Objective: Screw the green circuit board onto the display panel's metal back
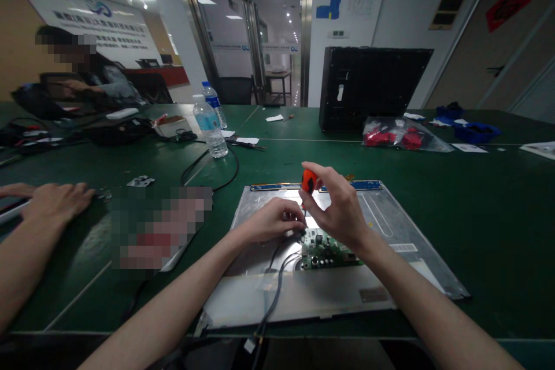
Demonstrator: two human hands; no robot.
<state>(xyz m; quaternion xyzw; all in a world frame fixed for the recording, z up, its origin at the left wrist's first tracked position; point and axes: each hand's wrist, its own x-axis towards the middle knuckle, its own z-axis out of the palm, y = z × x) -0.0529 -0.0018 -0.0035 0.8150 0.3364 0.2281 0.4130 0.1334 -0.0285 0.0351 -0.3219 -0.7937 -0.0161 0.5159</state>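
Observation:
In the head view, my right hand [340,205] grips the orange-and-black handle of a screwdriver [309,181] between thumb and fingers. Its thin shaft points down to the upper left corner of a green circuit board [321,251]. Beside that corner, the curled fingers of my left hand [277,218] are pinched close to the shaft's tip; what they hold, if anything, is hidden. The board lies on the metal back of a flat display panel [377,219], with my right wrist covering part of it. Dark cables [280,283] run from near the board toward the table's front edge.
Two water bottles [211,127] stand behind the panel to the left. A black monitor-like case [373,87] and a plastic bag of red parts [403,134] are at the back right. Another person's hand [56,202] rests at the left; someone else sits farther back.

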